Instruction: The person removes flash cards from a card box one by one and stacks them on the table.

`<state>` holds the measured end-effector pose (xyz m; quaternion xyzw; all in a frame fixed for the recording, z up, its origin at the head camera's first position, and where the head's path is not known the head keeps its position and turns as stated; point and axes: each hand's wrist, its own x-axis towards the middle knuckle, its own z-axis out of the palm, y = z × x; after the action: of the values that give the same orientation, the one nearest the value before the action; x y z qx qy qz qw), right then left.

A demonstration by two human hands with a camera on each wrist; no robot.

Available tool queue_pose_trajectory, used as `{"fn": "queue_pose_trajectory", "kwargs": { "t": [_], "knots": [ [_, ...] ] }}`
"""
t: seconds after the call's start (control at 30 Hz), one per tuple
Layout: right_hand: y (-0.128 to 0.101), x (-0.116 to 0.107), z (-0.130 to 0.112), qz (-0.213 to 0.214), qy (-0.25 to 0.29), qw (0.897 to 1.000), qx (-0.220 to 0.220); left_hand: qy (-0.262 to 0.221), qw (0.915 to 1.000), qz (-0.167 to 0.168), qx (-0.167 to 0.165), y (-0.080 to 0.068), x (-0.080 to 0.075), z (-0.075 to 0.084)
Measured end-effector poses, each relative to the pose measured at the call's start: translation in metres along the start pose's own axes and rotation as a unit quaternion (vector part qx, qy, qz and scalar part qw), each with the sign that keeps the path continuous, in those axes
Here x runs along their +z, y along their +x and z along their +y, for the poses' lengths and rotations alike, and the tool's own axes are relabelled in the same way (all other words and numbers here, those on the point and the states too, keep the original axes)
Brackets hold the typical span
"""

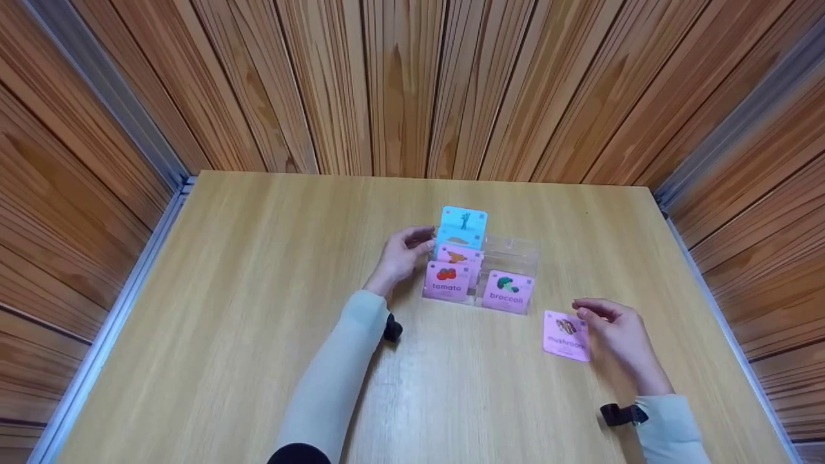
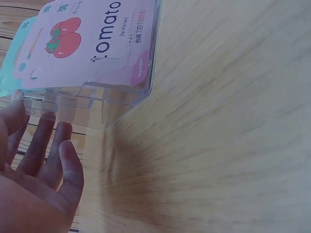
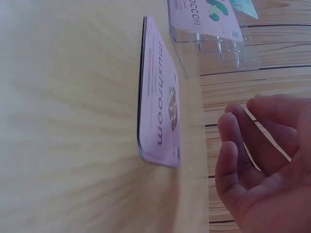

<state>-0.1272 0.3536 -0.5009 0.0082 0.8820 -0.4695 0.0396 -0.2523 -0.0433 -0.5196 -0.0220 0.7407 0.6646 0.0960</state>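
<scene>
A clear tiered card holder [image 1: 514, 258] stands near the middle of the table. Its left column carries two light blue cards [image 1: 465, 221], a pink card with an orange picture [image 1: 457, 256] and a pink tomato card [image 1: 446, 281]. A pink broccoli card [image 1: 507, 292] sits at the front right tier. My left hand [image 1: 401, 258] is at the holder's left side, fingers loosely bent against or very near the clear edge. On the table to the right lies a pink mushroom card [image 1: 566, 336]. Close beside it my right hand [image 3: 267, 160] hovers with loosely bent fingers, apart from the card.
The light wooden table [image 1: 258, 258] is bounded by wood-plank walls [image 1: 399, 84] at the back and both sides. Metal rails [image 1: 122, 309] run along its side edges. Each wrist wears a black device [image 1: 392, 328].
</scene>
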Motion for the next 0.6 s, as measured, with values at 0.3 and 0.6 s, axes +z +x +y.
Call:
{"fn": "queue_pose_trajectory", "kwargs": {
  "t": [0.3,0.6],
  "knots": [
    [0.004,0.014,-0.012,0.024,-0.010,0.999,-0.037,-0.008,1.0000,0.004,-0.002,0.000,0.001,0.001],
    [0.007,0.026,-0.021,0.037,-0.015,0.998,-0.039,0.008,0.9999,0.003,0.009,0.000,0.001,0.000]
  ]
}}
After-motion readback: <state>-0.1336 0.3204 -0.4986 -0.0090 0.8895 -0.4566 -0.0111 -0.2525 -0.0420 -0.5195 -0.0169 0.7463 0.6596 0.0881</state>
